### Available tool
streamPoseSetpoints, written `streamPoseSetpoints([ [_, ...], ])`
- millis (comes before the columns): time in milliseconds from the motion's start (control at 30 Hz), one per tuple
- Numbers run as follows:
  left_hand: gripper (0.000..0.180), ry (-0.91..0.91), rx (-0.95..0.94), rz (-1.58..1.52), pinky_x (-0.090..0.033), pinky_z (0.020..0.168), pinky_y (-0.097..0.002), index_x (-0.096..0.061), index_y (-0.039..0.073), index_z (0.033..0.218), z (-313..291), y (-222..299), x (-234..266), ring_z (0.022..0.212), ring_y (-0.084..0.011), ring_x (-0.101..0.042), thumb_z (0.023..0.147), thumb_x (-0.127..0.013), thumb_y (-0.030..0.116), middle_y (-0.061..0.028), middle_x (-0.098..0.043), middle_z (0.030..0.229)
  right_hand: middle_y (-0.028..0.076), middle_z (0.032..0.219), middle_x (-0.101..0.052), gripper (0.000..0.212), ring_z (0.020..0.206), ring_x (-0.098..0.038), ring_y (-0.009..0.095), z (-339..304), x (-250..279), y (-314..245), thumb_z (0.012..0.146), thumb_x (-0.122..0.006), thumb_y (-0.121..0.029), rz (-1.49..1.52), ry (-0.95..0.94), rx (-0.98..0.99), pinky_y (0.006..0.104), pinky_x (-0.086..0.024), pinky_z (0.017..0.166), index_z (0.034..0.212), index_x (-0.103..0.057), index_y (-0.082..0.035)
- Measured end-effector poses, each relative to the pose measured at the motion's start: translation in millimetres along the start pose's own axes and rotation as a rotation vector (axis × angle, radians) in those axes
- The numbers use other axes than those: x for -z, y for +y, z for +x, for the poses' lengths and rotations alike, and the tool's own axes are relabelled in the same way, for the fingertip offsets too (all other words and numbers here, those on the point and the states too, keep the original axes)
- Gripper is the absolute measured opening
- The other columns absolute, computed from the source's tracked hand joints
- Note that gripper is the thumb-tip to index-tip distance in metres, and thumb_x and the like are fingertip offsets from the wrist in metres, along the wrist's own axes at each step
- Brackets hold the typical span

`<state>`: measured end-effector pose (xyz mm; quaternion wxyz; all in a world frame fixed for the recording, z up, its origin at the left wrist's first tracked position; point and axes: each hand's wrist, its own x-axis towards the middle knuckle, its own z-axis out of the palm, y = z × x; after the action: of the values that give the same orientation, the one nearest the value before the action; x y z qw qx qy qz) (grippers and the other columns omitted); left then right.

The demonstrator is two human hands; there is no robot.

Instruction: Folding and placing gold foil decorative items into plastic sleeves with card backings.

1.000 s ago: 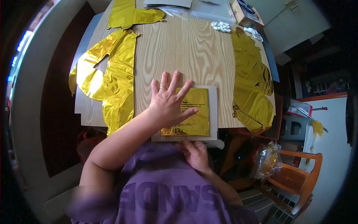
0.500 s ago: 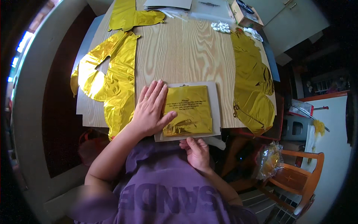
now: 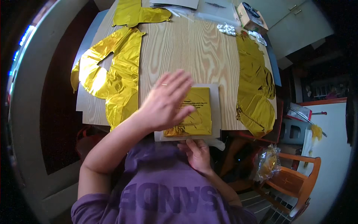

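A flat packet (image 3: 201, 112) lies at the table's near edge: folded gold foil on a pale card, with small black print across it. My left hand (image 3: 167, 100) is over its left part, fingers stretched out and flat, a ring on one finger, slightly smeared by motion. Whether its palm touches the packet I cannot tell. At the packet's lower edge, my right hand (image 3: 197, 153) has its thumb and curled fingers closed on the rim; part of the grip is hidden.
Flat gold foil balloons lie left (image 3: 123, 74), far left (image 3: 126, 13) and right (image 3: 255, 78) on the wooden table (image 3: 179, 52). Farther back are white clips (image 3: 226, 29), clear plastic sheets (image 3: 214, 13) and a wooden box (image 3: 253, 20). A wooden chair (image 3: 294, 179) stands at right.
My left hand has lifted and shifted right across the packet, covering more of its left side. My right hand stays at the lower edge. The view has shifted slightly.
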<state>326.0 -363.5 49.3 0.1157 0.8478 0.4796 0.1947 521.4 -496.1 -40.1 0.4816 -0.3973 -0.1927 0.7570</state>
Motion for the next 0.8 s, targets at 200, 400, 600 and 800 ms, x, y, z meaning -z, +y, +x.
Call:
streamPoseSetpoints([
  [200,0.084,-0.185,-0.175,-0.073,-0.016,0.122,-0.0516,-0.034,-0.005,0.15,0.4,12.4,-54.0,0.149,-0.0382,-0.027,0.096,-0.051,0.057,-0.0234,-0.032,0.159,0.013,0.103,-0.071,0.019,0.089,-0.07,0.022,-7.6,-12.2,2.0,0.099,-0.063,-0.013,-0.332,0.151,0.236,0.0345,-0.056,0.081,0.113,-0.063,-0.002],
  [400,0.091,-0.114,-0.056,0.062,-0.019,0.12,-0.053,-0.031,0.0,0.153,1.7,3.6,-43.5,0.148,-0.0395,-0.028,0.089,-0.06,0.058,-0.0238,-0.031,0.159,0.012,0.099,-0.073,0.02,0.089,-0.07,0.019,-11.3,6.3,-2.0,0.1,-0.061,-0.012,-0.049,-0.022,0.043,0.033,-0.056,0.083,0.116,-0.065,-0.001],
  [600,0.068,0.202,0.105,-0.42,-0.045,0.106,-0.0429,-0.048,0.002,0.142,9.3,-17.2,-15.7,0.126,-0.039,-0.053,0.084,-0.076,0.025,-0.0216,-0.05,0.136,0.017,0.115,-0.069,0.026,0.089,-0.068,0.02,-9.2,9.9,2.8,0.1,-0.059,-0.011,-0.017,-0.054,0.18,0.0339,-0.055,0.084,0.124,-0.06,0.0],
  [800,0.042,0.111,0.253,-0.148,-0.052,0.093,-0.0415,-0.065,0.001,0.119,29.6,-47.9,-15.2,0.103,-0.0367,-0.065,0.084,-0.073,0.021,-0.0198,-0.063,0.12,0.012,0.112,-0.071,0.027,0.086,-0.068,0.016,3.6,11.3,-11.2,0.1,-0.06,-0.019,0.163,-0.049,-0.051,0.0311,-0.053,0.077,0.122,-0.062,-0.002],
])
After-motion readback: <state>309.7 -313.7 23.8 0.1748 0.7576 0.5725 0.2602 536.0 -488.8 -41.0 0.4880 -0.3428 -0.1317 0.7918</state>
